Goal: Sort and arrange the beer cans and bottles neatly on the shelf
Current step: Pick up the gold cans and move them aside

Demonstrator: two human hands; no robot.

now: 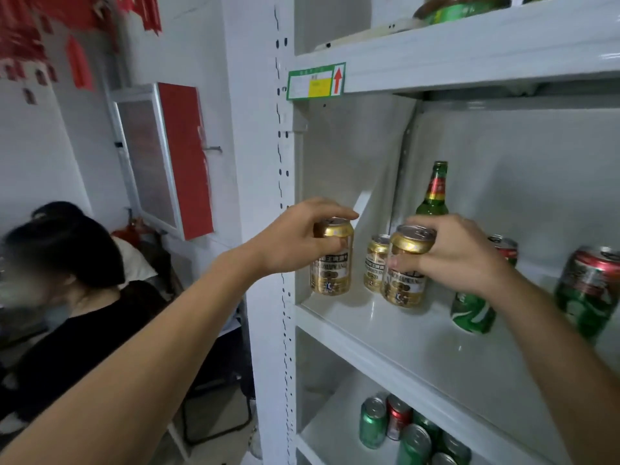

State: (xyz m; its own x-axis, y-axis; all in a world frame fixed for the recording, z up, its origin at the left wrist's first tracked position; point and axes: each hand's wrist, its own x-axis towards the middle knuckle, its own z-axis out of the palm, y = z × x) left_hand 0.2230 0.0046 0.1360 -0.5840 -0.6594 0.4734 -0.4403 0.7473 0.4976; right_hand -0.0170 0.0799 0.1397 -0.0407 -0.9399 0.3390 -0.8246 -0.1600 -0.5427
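We see a room that is a bit dim, with soft, even light and no strong sun. The white shelf (436,333) looks grey, and its back corner is darker. Small soft shadows sit under the gold cans (332,260). A little shine shows on the can tops and on the shelf board. The picture is wide, so straight lines bend and lean near the edges. The green cans (590,293) at the right edge look stretched and fuzzy. The person (63,286) at the left is blurry. The red papers (50,25) up top are blurry too. The middle is the sharpest part.
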